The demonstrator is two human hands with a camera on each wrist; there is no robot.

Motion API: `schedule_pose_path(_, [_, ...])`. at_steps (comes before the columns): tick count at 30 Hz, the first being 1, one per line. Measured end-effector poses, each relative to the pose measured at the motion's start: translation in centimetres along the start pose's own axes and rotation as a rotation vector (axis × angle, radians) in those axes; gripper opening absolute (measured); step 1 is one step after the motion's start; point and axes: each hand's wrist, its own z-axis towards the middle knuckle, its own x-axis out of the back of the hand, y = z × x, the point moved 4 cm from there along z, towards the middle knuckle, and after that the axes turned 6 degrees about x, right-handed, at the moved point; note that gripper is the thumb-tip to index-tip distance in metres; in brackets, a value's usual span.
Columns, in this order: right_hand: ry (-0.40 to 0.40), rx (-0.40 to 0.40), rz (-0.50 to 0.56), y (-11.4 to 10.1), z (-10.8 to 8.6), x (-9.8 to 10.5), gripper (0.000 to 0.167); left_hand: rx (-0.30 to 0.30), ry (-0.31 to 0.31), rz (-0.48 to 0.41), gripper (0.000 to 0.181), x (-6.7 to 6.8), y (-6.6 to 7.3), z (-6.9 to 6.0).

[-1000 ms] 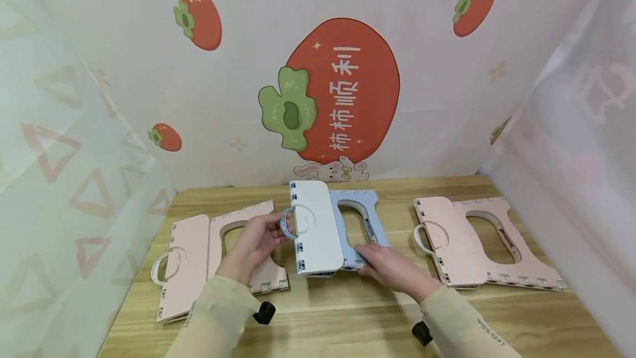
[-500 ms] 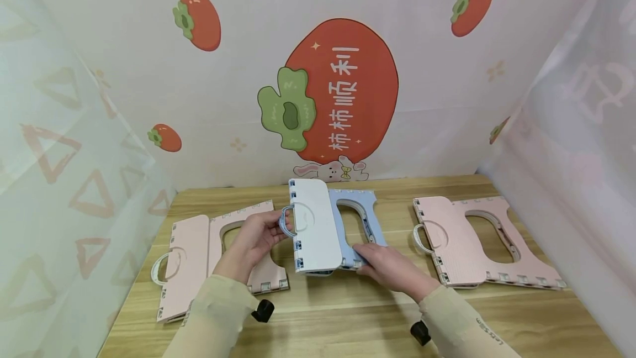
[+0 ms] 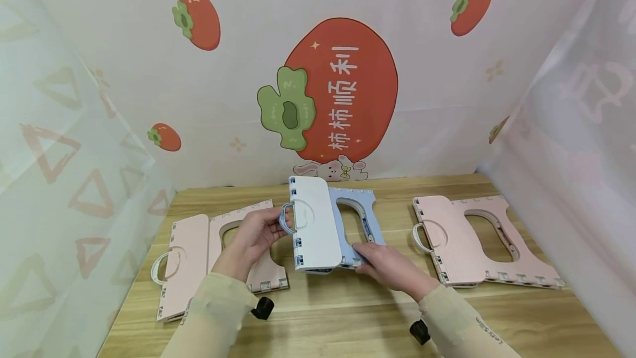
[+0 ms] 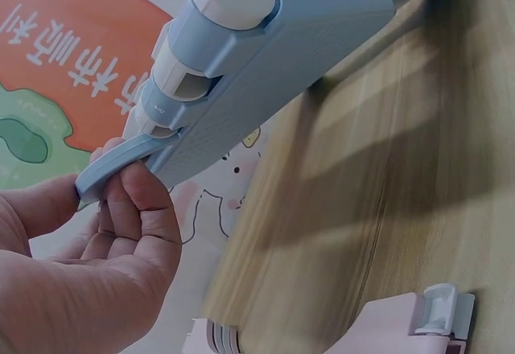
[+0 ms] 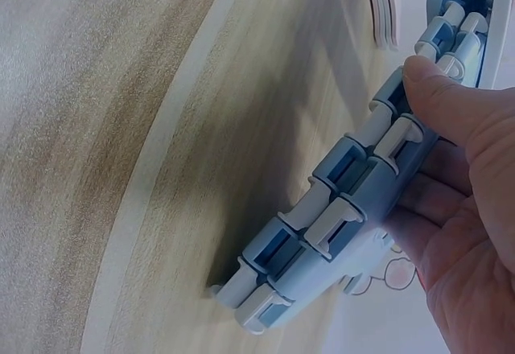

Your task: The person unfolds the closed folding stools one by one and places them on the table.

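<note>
A folded stool with a white panel point(image 3: 316, 222) and blue legs point(image 3: 365, 203) is held at the middle of the table, its handle side raised. My left hand point(image 3: 255, 236) pinches the blue loop handle point(image 4: 121, 161) between thumb and fingers. At the stool's near right edge, my right hand point(image 3: 392, 267) grips the blue frame, thumb on top. In the right wrist view the thumb lies over the hinged edge point(image 5: 330, 185) and the fingers curl at the far side.
A folded pink stool point(image 3: 189, 275) lies to the left, partly behind my left arm. Another folded pink stool point(image 3: 457, 242) lies to the right. Behind the wooden table point(image 3: 318, 319) hangs a white curtain point(image 3: 427, 142) with printed persimmons; pale curtains flank both sides.
The blue and white stool has risen slightly at its handle side. Both hands keep their hold on it, and the left has moved up a little.
</note>
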Motion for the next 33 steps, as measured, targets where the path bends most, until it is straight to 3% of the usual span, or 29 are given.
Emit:
schedule_pose_path(12, [0.006, -0.005, 0.008, -0.3, 0.2, 0.3, 0.036, -0.034, -0.030, -0.014, 0.027, -0.5, 0.8, -0.3])
schedule_pose_path(24, [0.024, 0.008, 0.037, -0.1, 0.2, 0.3, 0.033, -0.028, -0.042, -0.074, 0.030, -0.9, 1.1, -0.3])
schedule_pose_path(33, [0.029, 0.017, 0.054, -0.2, 0.4, 0.3, 0.033, -0.055, -0.060, -0.045, 0.029, -0.9, 1.5, -0.5])
